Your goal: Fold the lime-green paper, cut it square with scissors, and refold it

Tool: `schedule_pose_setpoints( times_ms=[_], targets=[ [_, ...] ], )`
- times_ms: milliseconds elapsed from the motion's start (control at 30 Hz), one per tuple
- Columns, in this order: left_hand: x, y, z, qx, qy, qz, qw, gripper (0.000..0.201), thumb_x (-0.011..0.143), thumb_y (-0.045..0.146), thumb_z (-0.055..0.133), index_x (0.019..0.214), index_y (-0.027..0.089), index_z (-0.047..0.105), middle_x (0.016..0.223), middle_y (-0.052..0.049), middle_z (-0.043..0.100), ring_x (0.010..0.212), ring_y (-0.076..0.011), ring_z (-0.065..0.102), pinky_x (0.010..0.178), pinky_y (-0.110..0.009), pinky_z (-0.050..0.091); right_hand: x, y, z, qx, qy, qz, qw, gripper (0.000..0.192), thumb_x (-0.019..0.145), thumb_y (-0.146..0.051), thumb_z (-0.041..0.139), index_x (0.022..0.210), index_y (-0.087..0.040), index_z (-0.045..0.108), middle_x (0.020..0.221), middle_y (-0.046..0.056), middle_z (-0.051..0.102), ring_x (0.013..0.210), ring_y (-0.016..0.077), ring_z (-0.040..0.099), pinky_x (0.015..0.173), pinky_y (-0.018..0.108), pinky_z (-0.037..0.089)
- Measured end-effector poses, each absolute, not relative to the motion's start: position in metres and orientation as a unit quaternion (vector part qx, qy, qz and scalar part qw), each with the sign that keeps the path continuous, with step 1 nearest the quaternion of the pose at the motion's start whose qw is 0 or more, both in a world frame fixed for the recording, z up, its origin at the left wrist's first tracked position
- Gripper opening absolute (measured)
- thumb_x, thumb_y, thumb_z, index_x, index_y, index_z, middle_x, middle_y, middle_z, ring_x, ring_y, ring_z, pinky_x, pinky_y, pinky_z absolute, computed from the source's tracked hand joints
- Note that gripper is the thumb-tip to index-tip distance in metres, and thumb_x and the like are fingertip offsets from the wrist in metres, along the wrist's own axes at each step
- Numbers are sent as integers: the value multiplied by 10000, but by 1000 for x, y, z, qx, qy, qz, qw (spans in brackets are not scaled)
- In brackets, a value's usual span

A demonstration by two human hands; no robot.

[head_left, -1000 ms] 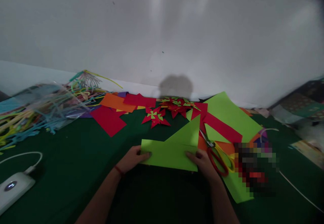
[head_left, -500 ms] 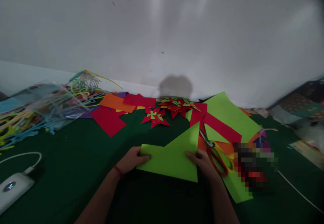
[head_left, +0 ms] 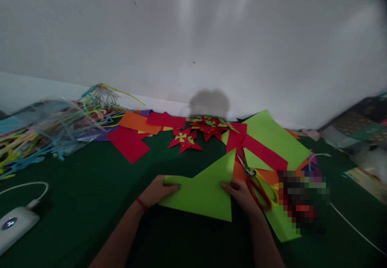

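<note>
A lime-green sheet of paper (head_left: 201,195) is stretched between my two hands, low over the green table. Its upper edge dips in the middle and rises to a point at the right. My left hand (head_left: 159,190) pinches the left end, thumb on top. The right edge is gripped by my right hand (head_left: 240,193), also with the thumb on the front. Just beyond that hand lie scissors (head_left: 260,189) with red and yellow handles, on top of paper pieces. Behind the sheet rests a red and green paper flower (head_left: 184,139).
More layered paper flowers (head_left: 211,126) lie against the white wall (head_left: 181,38). Red paper (head_left: 128,143) and orange paper (head_left: 139,122) lie at the back left, near bagged colourful pipe cleaners (head_left: 60,126). A white device (head_left: 18,225) with a cable is at the left. A large green sheet (head_left: 275,135) is at right.
The green sheet has shifted slightly left and down, and its left end now curls a little more around my left hand. Both hands keep their hold.
</note>
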State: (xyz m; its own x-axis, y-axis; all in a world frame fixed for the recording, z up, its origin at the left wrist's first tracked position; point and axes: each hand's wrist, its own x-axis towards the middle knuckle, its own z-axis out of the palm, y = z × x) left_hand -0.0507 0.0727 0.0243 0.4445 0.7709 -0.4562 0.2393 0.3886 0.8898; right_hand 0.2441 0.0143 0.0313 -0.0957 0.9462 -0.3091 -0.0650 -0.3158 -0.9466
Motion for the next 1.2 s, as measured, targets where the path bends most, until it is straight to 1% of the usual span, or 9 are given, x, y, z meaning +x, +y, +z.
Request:
schedule_pose_setpoints(
  times_ms=[167,333,533,633,767,833,933,1033,1200],
  targets=[
    [-50,76,21,509,497,213,670,313,667,375,700,891,158,675,906,-69,712,796,-219,665,713,-318,523,245,15,32,-544,-426,597,408,361,710,-442,665,955,-177,660,932,89,688,705,225,650,631,365,517],
    [-52,81,22,453,466,263,713,413,675,397,705,981,133,621,926,-107,696,718,-203,671,645,-302,526,245,18,27,-578,-403,534,467,381,733,-456,639,971,-158,645,782,68,682,599,195,609,551,329,495],
    [-38,70,21,340,382,373,774,410,710,337,705,1052,140,596,1054,-134,656,938,-238,640,792,-329,513,240,19,22,-566,-388,513,516,314,750,-448,622,905,-176,646,680,25,654,501,166,553,469,295,431],
    [-20,57,23,321,373,353,796,414,709,281,718,1071,126,590,1128,-151,623,979,-256,624,852,-369,508,236,17,27,-565,-393,513,512,331,736,-450,636,917,-174,646,750,44,676,593,198,604,532,322,469],
    [-1,46,24,289,424,349,784,480,673,223,748,1103,116,564,1166,-161,599,914,-254,648,813,-407,549,225,16,34,-561,-364,533,518,417,674,-484,679,957,-180,642,922,79,686,812,254,638,689,376,511],
    [4,44,23,277,448,369,766,492,671,204,750,1111,103,555,1150,-163,607,872,-246,660,785,-408,568,216,13,35,-546,-324,540,552,469,690,-564,618,978,-194,632,948,88,681,831,255,638,657,362,522],
    [12,43,20,259,462,429,732,467,691,203,736,1110,108,553,1139,-147,618,884,-235,659,791,-394,575,198,5,34,-505,-281,574,580,574,726,-678,463,992,-190,608,863,99,682,710,233,642,462,299,488],
    [24,36,18,252,467,467,708,438,715,218,716,1115,139,556,1151,-116,620,951,-237,640,830,-387,558,176,-5,30,-492,-284,587,576,497,725,-646,508,840,-174,610,676,62,654,567,179,602,378,243,426],
    [39,22,19,283,476,449,701,301,723,209,701,1002,144,606,1091,-79,657,982,-231,627,887,-366,520,154,-12,26,-554,-326,523,560,356,705,-466,656,571,-142,596,505,27,590,424,112,517,392,225,402]
  ],
)
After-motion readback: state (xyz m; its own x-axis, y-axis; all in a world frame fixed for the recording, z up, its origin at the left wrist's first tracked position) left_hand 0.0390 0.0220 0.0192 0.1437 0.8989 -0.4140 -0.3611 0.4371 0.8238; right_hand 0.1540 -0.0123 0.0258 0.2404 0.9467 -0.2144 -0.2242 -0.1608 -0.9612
